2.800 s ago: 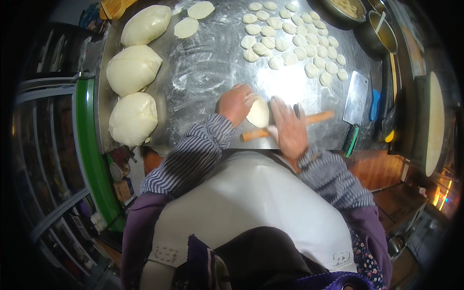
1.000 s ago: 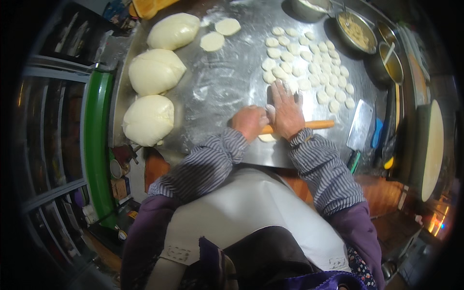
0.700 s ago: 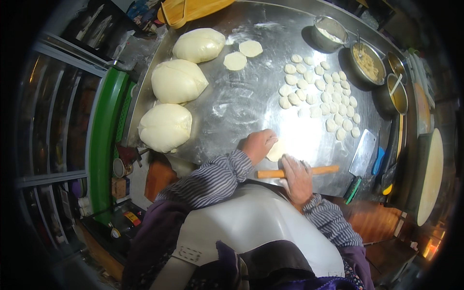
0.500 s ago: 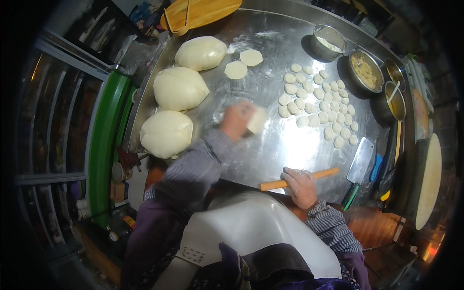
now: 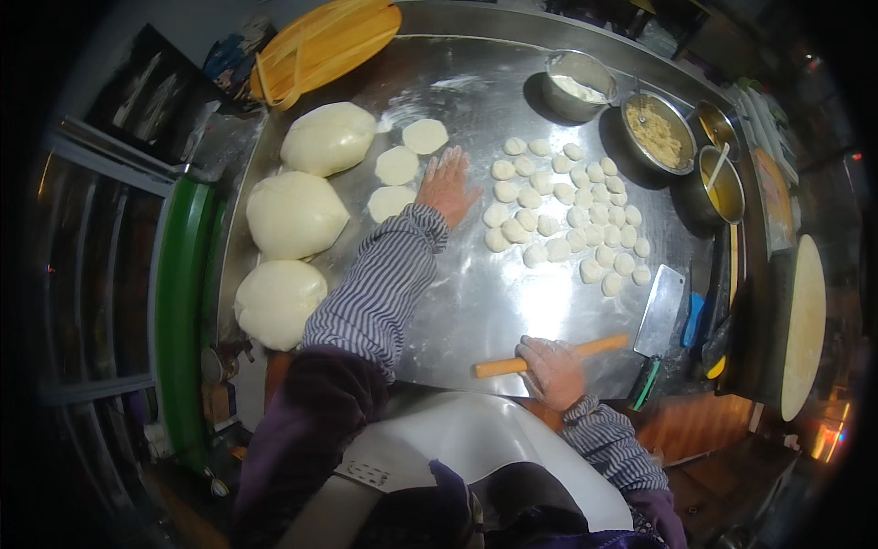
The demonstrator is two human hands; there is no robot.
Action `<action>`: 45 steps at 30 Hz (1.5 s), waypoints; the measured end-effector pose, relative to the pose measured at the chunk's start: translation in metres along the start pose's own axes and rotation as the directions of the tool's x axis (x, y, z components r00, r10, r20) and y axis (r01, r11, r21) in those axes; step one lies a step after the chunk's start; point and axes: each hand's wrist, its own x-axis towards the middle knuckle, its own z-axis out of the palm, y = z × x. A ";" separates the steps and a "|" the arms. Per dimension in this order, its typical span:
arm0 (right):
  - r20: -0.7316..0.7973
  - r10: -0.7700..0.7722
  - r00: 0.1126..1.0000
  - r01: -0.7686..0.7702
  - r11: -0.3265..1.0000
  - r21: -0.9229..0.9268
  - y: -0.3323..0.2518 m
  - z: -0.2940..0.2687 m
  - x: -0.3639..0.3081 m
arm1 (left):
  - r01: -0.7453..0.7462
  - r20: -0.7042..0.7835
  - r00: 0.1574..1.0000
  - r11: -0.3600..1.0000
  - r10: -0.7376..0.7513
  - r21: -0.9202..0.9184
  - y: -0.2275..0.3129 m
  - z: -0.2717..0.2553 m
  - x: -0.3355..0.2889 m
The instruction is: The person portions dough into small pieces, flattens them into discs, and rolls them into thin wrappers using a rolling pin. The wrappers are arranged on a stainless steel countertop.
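My left hand (image 5: 446, 189) is open and holds nothing, its fingers reaching out over the steel worktop (image 5: 439, 311). Just left of it lie three flat rolled dough rounds: a far one (image 5: 425, 136), a middle one (image 5: 397, 166) and a near one (image 5: 391, 203). At the table's front edge my right hand (image 5: 552, 373) is closed over a thin wooden rolling pin (image 5: 498, 367), which rests on the steel. Between the hands and the bowls, several small flattened dough pieces (image 5: 578, 217) are spread, dusted with flour.
Three big dough lumps (image 5: 294, 214) line the left edge. A flour bowl (image 5: 578, 89), a filling bowl (image 5: 660, 134) and a pot (image 5: 722, 186) stand far right. A cleaver (image 5: 660, 316) lies at the right, near a blue-handled tool (image 5: 693, 320). A wooden board (image 5: 334, 46) sits far left.
My left hand has let go of a dough round, which now lies nearest in the row on the left. The right hand still holds the rolling pin. The whole view has shifted somewhat.
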 end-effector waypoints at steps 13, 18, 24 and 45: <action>-0.040 0.006 0.999 -0.004 0.999 0.051 0.002 0.001 -0.002 | 0.170 0.000 0.984 0.954 -0.176 -0.245 0.034 -0.001 0.046; -0.035 -0.004 0.999 0.005 1.000 0.023 0.003 -0.001 -0.002 | 0.169 -0.016 0.982 0.905 -0.190 -0.389 0.042 0.024 0.060; -0.034 0.015 0.999 -0.013 0.998 0.060 0.005 0.002 -0.004 | 0.257 0.099 0.966 0.853 -0.239 -0.454 0.014 0.006 0.061; -0.143 0.037 0.989 -0.020 0.992 0.122 0.015 -0.003 -0.012 | 0.156 0.443 0.895 0.893 0.053 -0.422 0.066 -0.011 -0.080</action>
